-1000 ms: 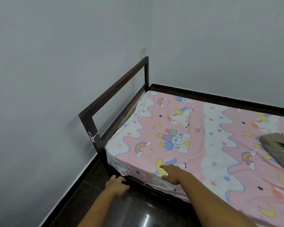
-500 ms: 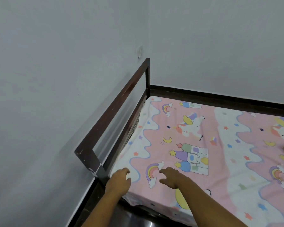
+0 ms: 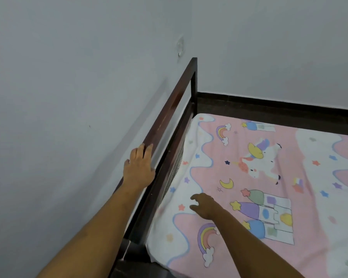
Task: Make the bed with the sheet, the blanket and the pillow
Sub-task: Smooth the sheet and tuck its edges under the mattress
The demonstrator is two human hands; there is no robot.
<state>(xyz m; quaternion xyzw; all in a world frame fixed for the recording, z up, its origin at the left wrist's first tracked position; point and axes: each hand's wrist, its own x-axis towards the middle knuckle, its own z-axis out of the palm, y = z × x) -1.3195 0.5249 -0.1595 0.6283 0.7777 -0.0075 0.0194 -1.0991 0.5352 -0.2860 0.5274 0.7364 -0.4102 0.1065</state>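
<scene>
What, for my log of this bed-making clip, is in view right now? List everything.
sheet: one, pink and white with rainbows, stars and a unicorn, spread flat on the bed
bed frame: one, dark brown, end rail along the left wall
walls: two, pale grey, meeting in the corner behind the bed
skirting: one strip, dark, at the foot of the back wall
wall fitting: one, pale, near the corner, too small to identify
floor: dark, glossy, at the bottom edge
left hand: one, resting on the frame's top rail
right hand: one, fingers loosely curled, at the sheet's near corner, holding nothing
</scene>
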